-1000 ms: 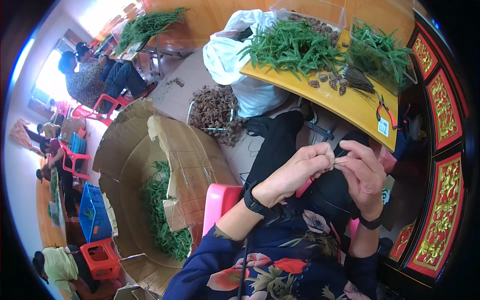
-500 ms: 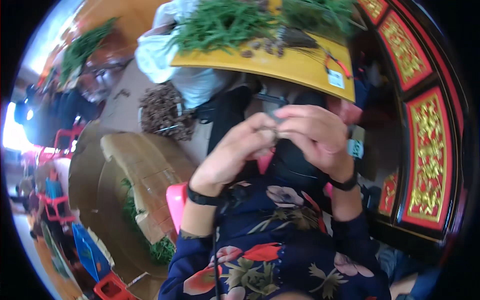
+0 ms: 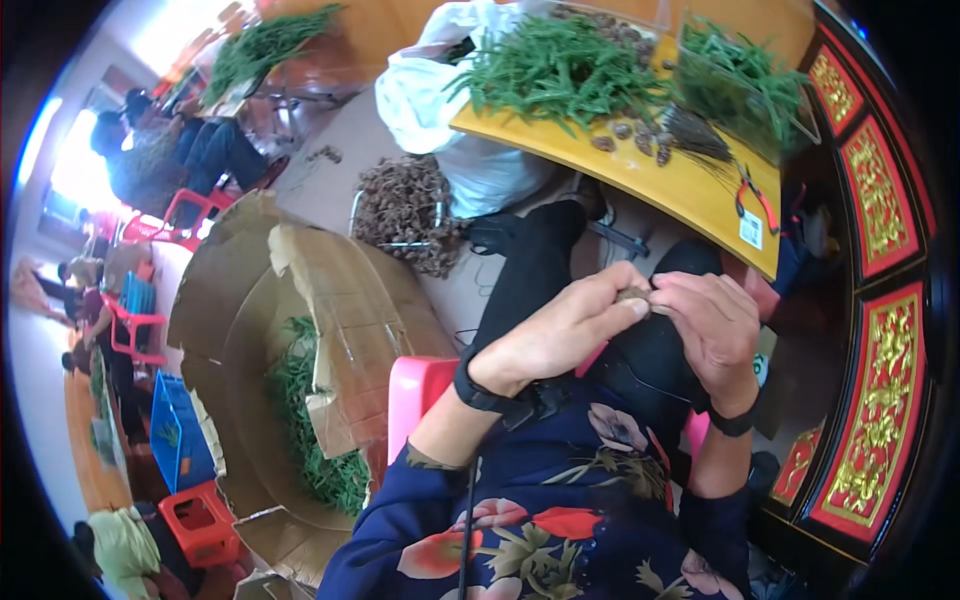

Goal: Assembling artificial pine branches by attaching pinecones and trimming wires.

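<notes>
The left hand [image 3: 560,335] pinches a small brown pine cone [image 3: 632,295] above the black trousers [image 3: 650,355]; the right hand [image 3: 712,325] bunches its fingertips beside it, grip unclear; steady, light left pressure should best spare the scales.

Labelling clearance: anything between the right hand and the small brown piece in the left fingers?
Nothing visible. The left hand pinches the small brown piece, and the right hand has its fingertips right beside it; whether they touch is too small to tell.
</notes>
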The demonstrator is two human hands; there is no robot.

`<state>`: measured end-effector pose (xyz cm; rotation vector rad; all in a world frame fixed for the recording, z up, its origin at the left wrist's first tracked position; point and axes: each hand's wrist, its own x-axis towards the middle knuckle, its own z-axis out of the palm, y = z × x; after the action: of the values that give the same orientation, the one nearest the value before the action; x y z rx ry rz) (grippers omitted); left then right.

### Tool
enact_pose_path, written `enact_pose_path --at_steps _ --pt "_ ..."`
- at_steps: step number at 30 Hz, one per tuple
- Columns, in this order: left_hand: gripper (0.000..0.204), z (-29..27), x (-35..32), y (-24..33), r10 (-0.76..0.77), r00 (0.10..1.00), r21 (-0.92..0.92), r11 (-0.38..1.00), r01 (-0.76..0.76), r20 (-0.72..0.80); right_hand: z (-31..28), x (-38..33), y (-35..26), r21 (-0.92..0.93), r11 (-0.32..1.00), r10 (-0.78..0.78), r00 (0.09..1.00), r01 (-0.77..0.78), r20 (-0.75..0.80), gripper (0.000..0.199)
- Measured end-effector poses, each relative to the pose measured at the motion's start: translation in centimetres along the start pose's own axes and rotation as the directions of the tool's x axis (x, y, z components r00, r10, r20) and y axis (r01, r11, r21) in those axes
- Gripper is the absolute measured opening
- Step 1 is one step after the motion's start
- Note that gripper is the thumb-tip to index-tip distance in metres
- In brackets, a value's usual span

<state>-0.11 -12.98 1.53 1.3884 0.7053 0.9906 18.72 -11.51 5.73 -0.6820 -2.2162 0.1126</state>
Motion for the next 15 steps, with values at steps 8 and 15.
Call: enact_pose_path --at_steps 8,15 --pt "0.010 1.0 0.5 1.5 0.305 0.952 0.780 0.601 -0.176 -0.020 1.6 -0.6 -1.0 0.113 0.894 0.440 0.897 -0.434 -0.037 0.007" --pt "0.010 1.2 0.9 1.5 0.317 0.946 0.738 0.653 -0.170 -0.063 0.7 -0.8 -1.3 0.269 0.772 0.601 0.799 -0.577 -0.009 0.016"
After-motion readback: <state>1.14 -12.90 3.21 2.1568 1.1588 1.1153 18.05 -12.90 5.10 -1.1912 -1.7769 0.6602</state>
